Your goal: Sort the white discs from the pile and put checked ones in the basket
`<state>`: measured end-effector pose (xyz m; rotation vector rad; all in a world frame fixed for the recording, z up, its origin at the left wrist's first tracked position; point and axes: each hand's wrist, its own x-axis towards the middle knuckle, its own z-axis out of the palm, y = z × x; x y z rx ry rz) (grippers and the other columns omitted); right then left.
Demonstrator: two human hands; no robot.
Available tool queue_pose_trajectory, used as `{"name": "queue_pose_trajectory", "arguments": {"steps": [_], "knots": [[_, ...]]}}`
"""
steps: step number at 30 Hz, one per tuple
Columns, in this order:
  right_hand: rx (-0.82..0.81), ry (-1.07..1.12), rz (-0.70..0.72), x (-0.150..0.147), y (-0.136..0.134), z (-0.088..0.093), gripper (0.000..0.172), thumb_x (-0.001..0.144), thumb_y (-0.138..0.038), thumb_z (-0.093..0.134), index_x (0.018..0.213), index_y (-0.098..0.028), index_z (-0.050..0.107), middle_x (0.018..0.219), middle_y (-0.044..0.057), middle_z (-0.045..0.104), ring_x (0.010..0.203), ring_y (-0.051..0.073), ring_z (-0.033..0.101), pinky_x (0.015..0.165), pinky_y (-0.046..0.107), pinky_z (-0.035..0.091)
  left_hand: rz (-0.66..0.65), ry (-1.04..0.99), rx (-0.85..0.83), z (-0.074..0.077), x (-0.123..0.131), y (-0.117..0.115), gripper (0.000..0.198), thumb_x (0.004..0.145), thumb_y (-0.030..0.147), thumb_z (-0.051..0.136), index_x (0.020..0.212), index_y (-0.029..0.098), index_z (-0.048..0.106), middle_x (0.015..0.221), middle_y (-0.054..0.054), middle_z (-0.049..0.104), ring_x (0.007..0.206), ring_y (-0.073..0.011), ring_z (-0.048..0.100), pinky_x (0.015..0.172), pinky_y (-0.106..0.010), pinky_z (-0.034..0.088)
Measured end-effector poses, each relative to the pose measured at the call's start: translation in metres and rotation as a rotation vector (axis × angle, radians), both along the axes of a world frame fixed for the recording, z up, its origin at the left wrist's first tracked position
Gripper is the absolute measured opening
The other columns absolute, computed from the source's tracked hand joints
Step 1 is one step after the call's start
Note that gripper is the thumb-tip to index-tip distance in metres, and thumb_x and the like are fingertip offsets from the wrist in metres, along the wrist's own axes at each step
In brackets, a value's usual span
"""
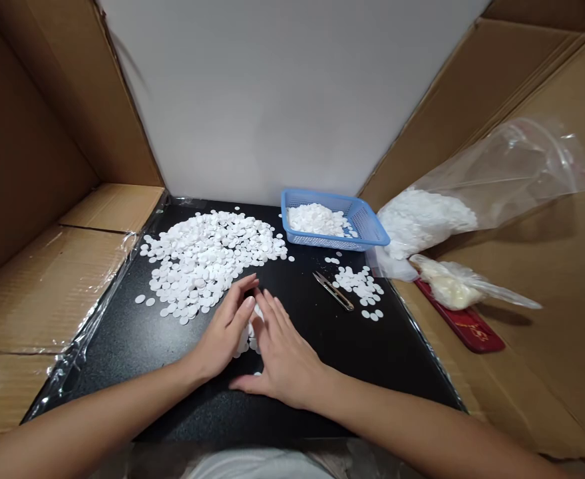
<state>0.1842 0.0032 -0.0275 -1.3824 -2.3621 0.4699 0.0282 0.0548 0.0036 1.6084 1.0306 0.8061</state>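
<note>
The left hand (226, 334) and right hand (288, 359) are cupping, unclenched, around small white discs (243, 343); looking light and probably slippery, they're seemingly favouring scooping from both sides.

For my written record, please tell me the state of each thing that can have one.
Left hand: open, fingers curved
Right hand: open, fingers extended
Discs between the hands: loose, partly hidden
Large disc pile: loose, spread out
Small disc group: loose, scattered
Blue basket: upright, partly filled
Snips: lying flat, blades seemingly apart
Large clear bag: partly filled
Small clear bag: partly filled, crumpled
Red object: lying flat, partly covered
</note>
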Motion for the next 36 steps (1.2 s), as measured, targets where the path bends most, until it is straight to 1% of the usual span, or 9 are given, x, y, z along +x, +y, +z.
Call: {"name": "queue_pose_trajectory", "arguments": {"steps": [4, 7, 12, 15, 20, 24, 27, 31, 36], "knots": [[0.024, 0.006, -0.002, -0.019, 0.017, 0.005, 0.093, 0.084, -0.048, 0.071, 0.153, -0.007, 0.025, 0.147, 0.027, 0.040, 0.143, 0.042, 0.031, 0.113, 0.063, 0.037, 0.077, -0.050, 0.005, 0.000, 0.013, 0.003, 0.043, 0.100, 0.049, 0.041, 0.131, 0.022, 0.053, 0.141, -0.009, 0.056, 0.137, -0.0262, 0.047, 0.117, -0.045, 0.033], [0.063, -0.053, 0.007, -0.024, 0.023, 0.009, 0.066, 0.090, -0.040, 0.065, 0.143, -0.009, 0.042, 0.132, 0.023, 0.051, 0.125, 0.038, 0.045, 0.098, 0.059, 0.050, 0.112, -0.131, -0.010, 0.001, 0.012, 0.005, 0.040, 0.098, 0.050, 0.043, 0.118, 0.021, 0.062, 0.122, -0.008, 0.067, 0.120, -0.0262, 0.059, 0.106, -0.042, 0.044], [0.169, -0.176, 0.076, -0.030, 0.034, 0.014, 0.044, 0.091, -0.028, 0.062, 0.132, -0.013, 0.053, 0.129, 0.020, 0.054, 0.108, 0.034, 0.050, 0.089, 0.054, 0.052, 0.145, -0.209, -0.047, 0.005, 0.009, 0.014, 0.044, 0.089, 0.058, 0.054, 0.091, 0.019, 0.072, 0.096, -0.007, 0.073, 0.096, -0.0248, 0.066, 0.092, -0.037, 0.051], [0.260, -0.184, 0.165, -0.031, 0.043, 0.016, 0.025, 0.095, -0.025, 0.055, 0.119, -0.017, 0.060, 0.117, 0.014, 0.062, 0.101, 0.029, 0.055, 0.084, 0.044, 0.053, 0.189, -0.269, -0.132, 0.006, 0.007, 0.022, 0.045, 0.084, 0.061, 0.060, 0.086, 0.018, 0.073, 0.090, -0.008, 0.075, 0.091, -0.0251, 0.068, 0.087, -0.036, 0.052], [0.274, -0.248, 0.213, -0.028, 0.048, 0.014, 0.021, 0.097, -0.036, 0.054, 0.102, -0.018, 0.064, 0.087, 0.006, 0.069, 0.074, 0.019, 0.063, 0.053, 0.027, 0.046, 0.193, -0.395, -0.279, 0.007, 0.002, 0.024, 0.045, 0.081, 0.061, 0.066, 0.088, 0.017, 0.073, 0.086, -0.008, 0.076, 0.091, -0.0255, 0.070, 0.089, -0.036, 0.052], [0.305, -0.189, 0.237, -0.028, 0.045, 0.008, 0.019, 0.093, -0.035, 0.059, 0.085, -0.018, 0.064, 0.074, 0.004, 0.068, 0.062, 0.017, 0.062, 0.049, 0.026, 0.042, 0.115, -0.400, -0.273, 0.004, -0.003, 0.024, 0.044, 0.082, 0.060, 0.066, 0.088, 0.017, 0.074, 0.086, -0.007, 0.076, 0.089, -0.0235, 0.069, 0.088, -0.033, 0.052], [0.318, -0.030, 0.098, -0.014, 0.057, 0.017, 0.021, 0.091, -0.031, 0.059, 0.074, -0.020, 0.061, 0.066, 0.000, 0.065, 0.058, 0.014, 0.059, 0.054, 0.024, 0.042, 0.062, -0.387, -0.263, 0.000, -0.004, 0.026, 0.045, 0.087, 0.060, 0.062, 0.093, 0.018, 0.074, 0.088, -0.007, 0.075, 0.089, -0.0226, 0.069, 0.088, -0.034, 0.053], [0.293, 0.048, -0.316, 0.042, 0.114, 0.055, 0.031, 0.097, -0.029, 0.047, 0.069, -0.020, 0.059, 0.061, -0.001, 0.061, 0.053, 0.012, 0.052, 0.055, 0.024, 0.036, -0.051, -0.287, -0.204, 0.001, -0.003, 0.026, 0.049, 0.093, 0.061, 0.052, 0.104, 0.018, 0.073, 0.099, -0.009, 0.075, 0.101, -0.0250, 0.068, 0.096, -0.040, 0.052], [0.290, 0.012, -0.627, 0.113, 0.201, 0.083, 0.030, 0.095, -0.024, 0.045, 0.070, -0.018, 0.061, 0.061, 0.005, 0.060, 0.063, 0.020, 0.054, 0.060, 0.029, 0.031, -0.421, 0.184, 0.247, 0.006, -0.006, 0.015, 0.032, 0.096, 0.036, 0.056, 0.124, 0.027, 0.067, 0.130, -0.007, 0.067, 0.125, -0.0272, 0.058, 0.109, -0.044, 0.044]]}}
